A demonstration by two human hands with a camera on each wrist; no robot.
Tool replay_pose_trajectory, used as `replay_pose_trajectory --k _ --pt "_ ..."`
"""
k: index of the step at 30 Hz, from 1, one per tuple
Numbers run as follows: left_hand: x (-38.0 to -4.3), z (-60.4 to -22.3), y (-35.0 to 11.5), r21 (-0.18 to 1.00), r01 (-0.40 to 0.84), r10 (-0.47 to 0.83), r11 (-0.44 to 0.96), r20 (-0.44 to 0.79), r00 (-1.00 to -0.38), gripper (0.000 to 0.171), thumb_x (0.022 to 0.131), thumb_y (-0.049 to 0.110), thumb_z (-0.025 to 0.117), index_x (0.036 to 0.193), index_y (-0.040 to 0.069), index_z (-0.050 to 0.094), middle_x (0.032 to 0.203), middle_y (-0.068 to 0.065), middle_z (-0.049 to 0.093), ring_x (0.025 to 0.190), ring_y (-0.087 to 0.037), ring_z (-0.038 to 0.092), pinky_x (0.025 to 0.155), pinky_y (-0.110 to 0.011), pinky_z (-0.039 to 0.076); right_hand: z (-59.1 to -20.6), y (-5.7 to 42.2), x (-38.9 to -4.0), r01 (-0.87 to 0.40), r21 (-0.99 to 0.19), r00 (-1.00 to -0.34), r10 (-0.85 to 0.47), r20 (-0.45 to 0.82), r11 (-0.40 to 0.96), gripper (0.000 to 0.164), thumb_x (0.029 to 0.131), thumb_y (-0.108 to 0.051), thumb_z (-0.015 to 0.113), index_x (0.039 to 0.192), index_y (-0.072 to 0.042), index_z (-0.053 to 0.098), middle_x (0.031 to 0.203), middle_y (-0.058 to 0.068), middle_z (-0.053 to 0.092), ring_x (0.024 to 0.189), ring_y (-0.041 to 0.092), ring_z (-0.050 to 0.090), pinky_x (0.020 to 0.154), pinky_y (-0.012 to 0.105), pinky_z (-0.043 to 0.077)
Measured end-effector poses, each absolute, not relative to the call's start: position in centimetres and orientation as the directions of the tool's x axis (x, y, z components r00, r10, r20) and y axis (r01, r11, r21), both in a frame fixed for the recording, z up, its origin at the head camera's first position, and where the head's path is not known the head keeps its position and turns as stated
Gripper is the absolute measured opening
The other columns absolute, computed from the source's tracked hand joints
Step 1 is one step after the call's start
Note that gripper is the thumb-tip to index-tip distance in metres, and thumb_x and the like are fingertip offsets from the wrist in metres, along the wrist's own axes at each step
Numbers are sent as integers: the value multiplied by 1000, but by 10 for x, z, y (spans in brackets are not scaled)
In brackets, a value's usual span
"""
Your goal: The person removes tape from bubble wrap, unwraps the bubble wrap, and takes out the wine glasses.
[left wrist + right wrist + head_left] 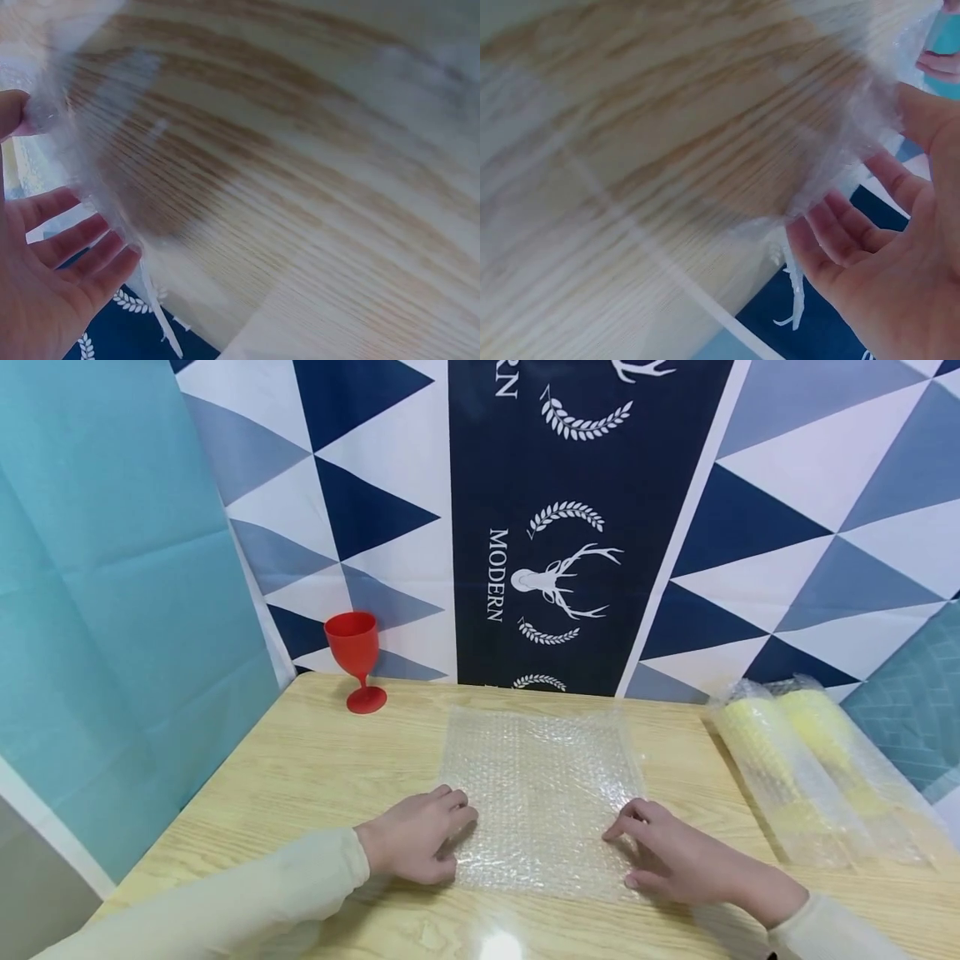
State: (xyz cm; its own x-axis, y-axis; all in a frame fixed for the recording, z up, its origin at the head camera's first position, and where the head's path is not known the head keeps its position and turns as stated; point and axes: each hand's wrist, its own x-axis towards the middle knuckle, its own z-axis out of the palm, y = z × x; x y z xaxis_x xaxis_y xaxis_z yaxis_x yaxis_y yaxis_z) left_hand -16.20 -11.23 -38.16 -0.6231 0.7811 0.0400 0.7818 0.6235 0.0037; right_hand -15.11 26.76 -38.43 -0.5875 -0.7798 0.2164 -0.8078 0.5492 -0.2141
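Observation:
A clear bubble wrap sheet [540, 785] lies flat on the wooden table in the head view. At its left edge, my left hand [420, 833] touches it with loosely bent fingers. My right hand [675, 853] rests at the right edge, fingertips on the wrap and thumb apart from the fingers. In the left wrist view, the left fingers [67, 236] reach the edge of the wrap [82, 157] with the thumb spread away. The right wrist view has the right fingers [840, 229] extended against the opposite edge. No object is gripped in either palm.
A red plastic goblet [352, 647] stands upright near the table's back left corner. At the right lie two yellow items [765, 760] in bubble wrap, side by side. Patterned cloth [562, 527] hangs behind the wooden table [300, 777], and a teal curtain [112, 568] hangs at left.

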Motion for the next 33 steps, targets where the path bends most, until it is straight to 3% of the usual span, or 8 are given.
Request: replay_pose_trajectory --k 7,12,21,33 --pt "-162 -380 -111 38 765 765 643 16 -644 50 74 31 66 120 13 59 108 2 58 89 -9 47 77 -18 47 -380 268 -145 -771 -226 -629 -766 131 595 38 89 -34 71 123 -20 60 116 -1 55 99 9 52 76 29 50" --pt "-159 -378 -111 71 753 755 654 -6 -655 51 75 30 66 122 13 58 112 1 58 94 -11 50 83 -21 50 -378 267 -140 -730 -253 -671 -737 85 635 37 92 -39 66 123 -20 61 118 -2 55 101 8 53 77 27 52" --pt "-159 -376 -110 103 744 748 661 -6 -664 53 73 29 67 123 14 58 114 2 58 96 -11 49 86 -22 50 -377 271 -139 -713 -266 -691 -715 108 649 28 92 -37 66 113 -20 62 111 -5 55 95 1 51 73 25 51" --pt "-162 -375 -110 159 721 732 674 -12 -682 54 73 27 69 123 14 58 117 1 59 101 -13 52 91 -25 51 -374 288 -134 -704 -247 -703 -702 112 666 26 92 -38 65 113 -23 62 112 -8 57 98 4 55 73 24 52"
